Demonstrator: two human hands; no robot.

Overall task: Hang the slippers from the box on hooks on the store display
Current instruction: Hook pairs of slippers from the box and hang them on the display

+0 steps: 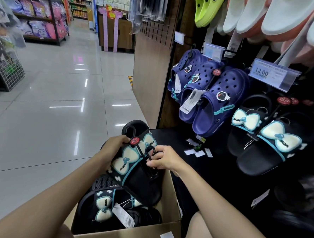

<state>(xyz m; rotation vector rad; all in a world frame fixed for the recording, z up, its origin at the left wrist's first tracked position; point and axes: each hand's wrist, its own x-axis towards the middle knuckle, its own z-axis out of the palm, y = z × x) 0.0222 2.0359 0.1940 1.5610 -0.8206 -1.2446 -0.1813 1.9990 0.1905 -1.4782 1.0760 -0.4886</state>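
Head view: both hands, left (114, 147) and right (165, 160), grip black slippers (136, 165) above the box (167, 202).

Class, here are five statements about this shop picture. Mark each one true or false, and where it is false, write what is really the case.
1. Both hands hold a black slipper pair above the box. True: the left hand and right hand grip the held slippers over the cardboard box.
2. The box is empty. False: more bow slippers lie inside it.
3. The price label reads 12.00. True: see the price label.
4. The clogs hanging on the display are red. False: the hanging clogs are dark blue.
5. Matching bow slippers already hang on the display. True: see the hung slippers.
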